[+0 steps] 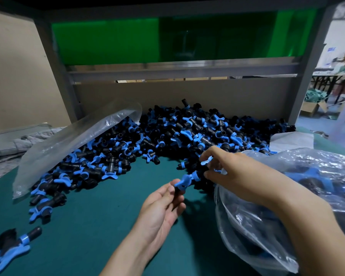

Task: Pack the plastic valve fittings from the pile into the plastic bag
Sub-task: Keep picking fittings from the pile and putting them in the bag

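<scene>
1. A green table (100, 216) fills the lower view. Nothing edges it on the near side, so anything dropped could roll off.
2. A pile (187, 132) of black and blue valve parts slopes down from the back wall. Pulling pieces from its foot could set off a slide toward the hands.
3. The bag (317, 166), clear and part filled, slumps at the right under the right forearm. Its mouth is crumpled and hard to make out. If it is folded over, pieces could miss it and spill.
4. A second bag (68, 140) lies flat over the pile's left side. It could be mistaken for the one being filled.
5. The right hand (233, 174) hovers at the pile's near edge, fingers curled round several fittings (206, 161). So full a handful could shed one.
6. The left hand (161, 206) is palm up. Its thumb and fingertips pinch the black end of one fitting (184, 181), whose blue handle reaches the right fingers. I cannot tell which hand bears it, and a fumbled handover would drop it.
7. A stray fitting (10, 248) sits apart at the near left and could be forgotten.
</scene>
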The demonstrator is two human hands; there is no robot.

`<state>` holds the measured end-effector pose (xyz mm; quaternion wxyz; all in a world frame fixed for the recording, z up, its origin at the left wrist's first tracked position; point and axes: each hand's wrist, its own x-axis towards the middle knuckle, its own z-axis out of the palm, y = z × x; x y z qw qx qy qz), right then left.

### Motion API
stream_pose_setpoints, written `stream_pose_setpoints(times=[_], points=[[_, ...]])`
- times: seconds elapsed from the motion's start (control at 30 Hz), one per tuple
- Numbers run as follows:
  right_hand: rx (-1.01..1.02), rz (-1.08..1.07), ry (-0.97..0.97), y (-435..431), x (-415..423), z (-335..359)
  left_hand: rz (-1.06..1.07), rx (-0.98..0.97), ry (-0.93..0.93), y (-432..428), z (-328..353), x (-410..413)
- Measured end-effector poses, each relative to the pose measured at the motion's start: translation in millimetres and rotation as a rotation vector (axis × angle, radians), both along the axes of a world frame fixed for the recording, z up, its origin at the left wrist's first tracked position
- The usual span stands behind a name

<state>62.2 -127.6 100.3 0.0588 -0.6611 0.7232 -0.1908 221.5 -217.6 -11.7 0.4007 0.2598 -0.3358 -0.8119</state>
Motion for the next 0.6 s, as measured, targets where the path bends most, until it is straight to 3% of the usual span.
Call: stream_pose_setpoints(times=[0.3,0.6], points=[[-0.148,-0.024,0.308,3.8,-2.8,15.9,0.165,-0.139,-0.118,-3.8,-7.8,5.3],[-0.559,-0.050,0.195,7.3,1.7,19.0,0.156,-0.206,-0.057,4.6,7.3,7.8]])
